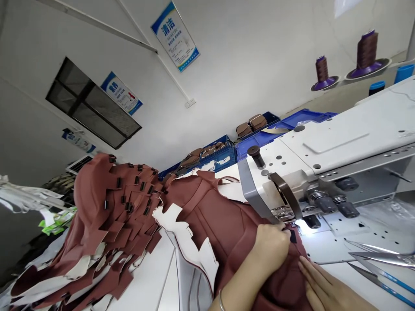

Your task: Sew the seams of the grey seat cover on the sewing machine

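Note:
A maroon leather-like cover (214, 211) with white backing is spread under the head of a white sewing machine (275, 172). My left hand (272, 246) has its fingers curled onto the cover close to the lit needle area, gripping the material; its fingertips are partly hidden. My right hand (324, 283) lies on the cover's right side, fingers stretched out and pressing flat. A small black piece (292, 236) shows on the cover between the hands and the needle. The needle itself is hidden.
At left lies a big stack of maroon covers (94, 185) with black clips. Scissors (389, 258) and a blue-handled tool (385, 280) rest on the right. Behind stand blue crates (223, 155) of brown pieces and brown thread spools (367, 49).

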### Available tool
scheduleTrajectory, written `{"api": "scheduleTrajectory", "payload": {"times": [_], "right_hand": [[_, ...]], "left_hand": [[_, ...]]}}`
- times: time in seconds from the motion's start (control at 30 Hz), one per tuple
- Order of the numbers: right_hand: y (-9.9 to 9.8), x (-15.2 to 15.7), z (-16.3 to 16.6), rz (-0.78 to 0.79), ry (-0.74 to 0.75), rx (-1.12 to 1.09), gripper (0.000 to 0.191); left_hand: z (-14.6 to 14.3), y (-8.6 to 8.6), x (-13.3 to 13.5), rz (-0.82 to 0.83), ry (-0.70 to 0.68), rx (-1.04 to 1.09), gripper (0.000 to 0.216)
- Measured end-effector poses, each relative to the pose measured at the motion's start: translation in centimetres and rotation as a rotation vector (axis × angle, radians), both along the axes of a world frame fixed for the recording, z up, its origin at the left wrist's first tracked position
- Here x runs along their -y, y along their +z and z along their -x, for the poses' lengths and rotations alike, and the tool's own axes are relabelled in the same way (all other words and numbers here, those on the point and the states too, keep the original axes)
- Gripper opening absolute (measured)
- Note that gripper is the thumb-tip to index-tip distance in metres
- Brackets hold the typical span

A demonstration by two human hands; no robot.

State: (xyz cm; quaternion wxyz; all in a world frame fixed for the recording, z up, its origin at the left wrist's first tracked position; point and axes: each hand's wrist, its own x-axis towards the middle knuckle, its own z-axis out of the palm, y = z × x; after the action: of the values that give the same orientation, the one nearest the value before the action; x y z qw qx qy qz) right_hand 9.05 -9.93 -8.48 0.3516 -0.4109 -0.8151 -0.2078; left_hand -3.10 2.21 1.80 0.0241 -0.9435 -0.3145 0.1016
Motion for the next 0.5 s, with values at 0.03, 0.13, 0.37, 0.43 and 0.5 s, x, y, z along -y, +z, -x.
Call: {"api": "scheduleTrajectory", "payload": {"times": [0.03, 0.13, 0.37, 0.43, 0.5], "right_hand": [[-0.4, -0.1, 0.3, -0.003, 0.002, -0.006, 0.033], [-1.3, -0.3, 0.9, 0.002, 0.002, -0.017, 0.025], [-0.8, 0.1, 0.5, 0.03, 0.007, -0.038, 0.036], [-0.5, 0.2, 0.4, 0.034, 0.005, -0.073, 0.038], [-0.5, 0.3, 0.4, 0.043, 0.003, -0.117, 0.038]], "left_hand": [[0.0, -0.2, -0.1, 0.003, 0.022, 0.009, 0.013], [-0.4, -0.9, -0.1, -0.013, 0.078, 0.015, 0.011], [-0.8, -0.9, 0.0, -0.042, 0.062, 0.031, 0.013], [-1.0, -1.0, 0.1, -0.055, 0.09, 0.02, 0.016], [-1.2, -1.1, 0.2, -0.073, 0.117, 0.007, 0.019]]}}
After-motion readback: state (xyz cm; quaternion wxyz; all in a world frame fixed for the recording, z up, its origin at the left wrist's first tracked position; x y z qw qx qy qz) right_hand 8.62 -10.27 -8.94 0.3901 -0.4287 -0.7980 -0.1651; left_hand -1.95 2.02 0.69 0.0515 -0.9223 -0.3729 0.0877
